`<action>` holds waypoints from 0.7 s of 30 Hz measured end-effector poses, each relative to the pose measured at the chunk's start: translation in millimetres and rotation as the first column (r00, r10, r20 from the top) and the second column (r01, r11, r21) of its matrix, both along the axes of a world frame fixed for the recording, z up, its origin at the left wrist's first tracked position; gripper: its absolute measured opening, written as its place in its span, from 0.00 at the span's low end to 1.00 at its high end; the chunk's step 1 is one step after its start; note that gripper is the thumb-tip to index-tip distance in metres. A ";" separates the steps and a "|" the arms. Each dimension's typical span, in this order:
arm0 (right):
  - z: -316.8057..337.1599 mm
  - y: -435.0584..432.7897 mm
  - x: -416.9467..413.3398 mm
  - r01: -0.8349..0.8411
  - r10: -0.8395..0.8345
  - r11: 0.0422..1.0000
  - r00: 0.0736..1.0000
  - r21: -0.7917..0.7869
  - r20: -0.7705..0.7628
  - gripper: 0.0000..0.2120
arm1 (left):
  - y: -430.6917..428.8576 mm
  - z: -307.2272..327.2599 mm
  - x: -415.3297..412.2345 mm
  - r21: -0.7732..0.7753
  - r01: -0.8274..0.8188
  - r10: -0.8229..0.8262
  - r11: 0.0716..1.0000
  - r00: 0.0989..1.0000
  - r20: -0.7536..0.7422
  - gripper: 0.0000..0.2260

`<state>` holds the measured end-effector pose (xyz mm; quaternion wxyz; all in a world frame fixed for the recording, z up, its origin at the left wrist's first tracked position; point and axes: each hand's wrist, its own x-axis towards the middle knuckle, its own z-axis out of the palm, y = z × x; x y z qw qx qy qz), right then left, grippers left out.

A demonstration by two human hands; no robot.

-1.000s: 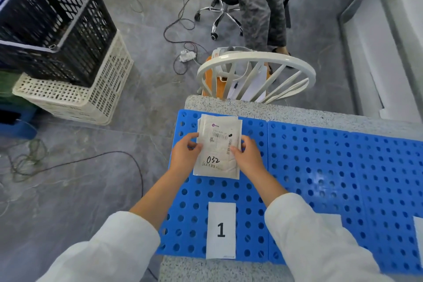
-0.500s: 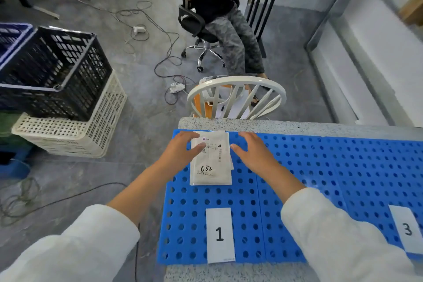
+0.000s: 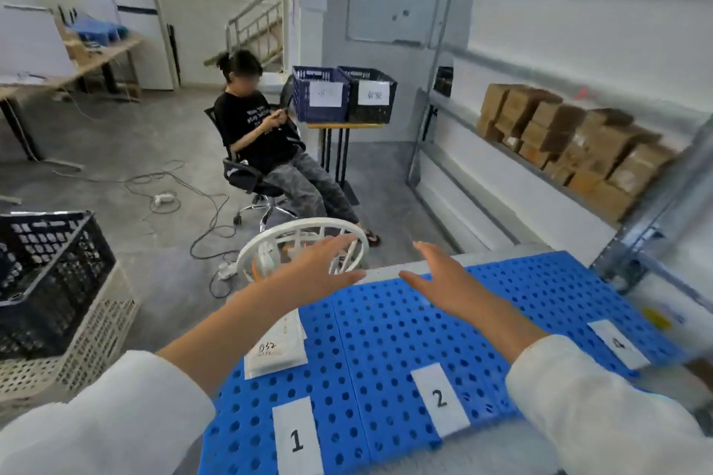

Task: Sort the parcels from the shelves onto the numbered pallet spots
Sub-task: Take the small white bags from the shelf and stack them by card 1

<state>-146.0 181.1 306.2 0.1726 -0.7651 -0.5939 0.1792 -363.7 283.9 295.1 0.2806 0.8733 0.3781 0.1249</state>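
A white flat parcel [image 3: 276, 353] marked 032 lies on the blue perforated pallet [image 3: 389, 335] behind the paper label 1 [image 3: 297, 438], partly hidden by my left forearm. Labels 2 [image 3: 440, 397] and 4 [image 3: 619, 343] sit further right. My left hand [image 3: 320, 268] hovers above the pallet's far edge, fingers straight, holding nothing. My right hand [image 3: 443, 281] is beside it, also open and empty. Brown cardboard parcels [image 3: 571, 139] fill the metal shelf [image 3: 656, 212] at the right.
A white wire basket [image 3: 270, 243] stands just beyond the pallet. A person sits on an office chair [image 3: 254, 181] ahead, cables on the floor around. Black and cream crates [image 3: 50, 293] are stacked at left. Two labelled crates [image 3: 343, 94] rest on a stand behind.
Both hands let go of the 032 parcel, which now lies at spot 1, and lifted forward. The view swung up and right toward the shelf.
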 end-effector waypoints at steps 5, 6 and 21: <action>30.7 -130.3 49.1 0.162 -0.162 0.984 0.987 0.071 -0.014 0.33 | -89.2 28.2 89.9 0.030 0.250 -0.250 0.968 0.968 -0.004 0.34; 33.3 -158.7 59.0 0.195 -0.195 0.978 0.981 0.071 -0.012 0.33 | -110.1 30.4 108.5 0.031 0.299 -0.300 0.954 0.954 0.001 0.35; 74.9 -553.0 114.1 0.799 -0.829 0.559 0.544 0.220 0.131 0.31 | -440.2 89.8 313.8 0.257 0.839 -0.874 0.480 0.482 0.060 0.26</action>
